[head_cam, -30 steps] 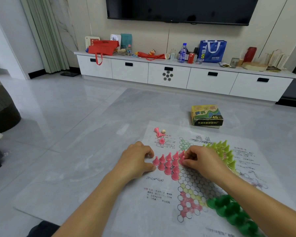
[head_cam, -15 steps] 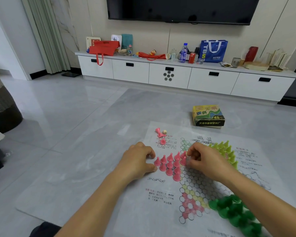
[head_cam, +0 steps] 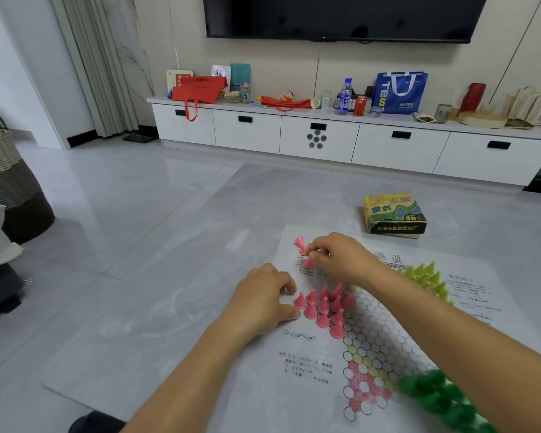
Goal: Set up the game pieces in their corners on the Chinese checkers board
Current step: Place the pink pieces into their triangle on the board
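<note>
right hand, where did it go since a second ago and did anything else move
The right hand left the edge of the pink pieces set in their corner and reached away up the board to the loose pink pieces, fingers closing around them. The left hand stayed beside the pink corner; the green pieces and box did not move.

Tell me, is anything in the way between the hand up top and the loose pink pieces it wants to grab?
No, nothing visible is. The right hand is already at the loose pink pieces beyond the pink corner, its fingertips right among them. The left hand rests by that corner, off to the side.
</note>
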The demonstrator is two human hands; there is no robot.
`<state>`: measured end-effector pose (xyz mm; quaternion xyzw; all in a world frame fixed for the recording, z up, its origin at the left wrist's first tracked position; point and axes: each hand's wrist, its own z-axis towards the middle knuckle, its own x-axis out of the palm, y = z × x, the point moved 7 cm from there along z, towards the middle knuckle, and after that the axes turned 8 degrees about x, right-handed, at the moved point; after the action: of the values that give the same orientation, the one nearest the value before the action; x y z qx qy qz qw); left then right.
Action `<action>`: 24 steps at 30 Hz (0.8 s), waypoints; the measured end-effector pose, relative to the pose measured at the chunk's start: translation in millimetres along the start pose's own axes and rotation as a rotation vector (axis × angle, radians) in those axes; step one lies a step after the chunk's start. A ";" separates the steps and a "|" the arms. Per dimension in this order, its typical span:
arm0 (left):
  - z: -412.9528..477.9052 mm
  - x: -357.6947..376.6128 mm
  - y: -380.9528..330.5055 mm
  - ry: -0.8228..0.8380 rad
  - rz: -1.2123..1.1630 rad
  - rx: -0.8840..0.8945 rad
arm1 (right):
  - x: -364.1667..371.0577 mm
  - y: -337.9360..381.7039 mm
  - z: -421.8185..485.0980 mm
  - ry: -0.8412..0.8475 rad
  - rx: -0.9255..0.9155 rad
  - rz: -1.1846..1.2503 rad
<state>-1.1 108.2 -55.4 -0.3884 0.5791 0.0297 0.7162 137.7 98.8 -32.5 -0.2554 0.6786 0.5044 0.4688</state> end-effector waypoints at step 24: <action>-0.1 -0.4 -3.2 0.000 0.017 0.004 | -23.5 -56.2 -33.6 -0.054 0.133 0.222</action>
<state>0.3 106.1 -53.4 -0.3818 0.5825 0.0346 0.7167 181.1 44.5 -34.8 -0.1331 0.7219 0.5137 0.4441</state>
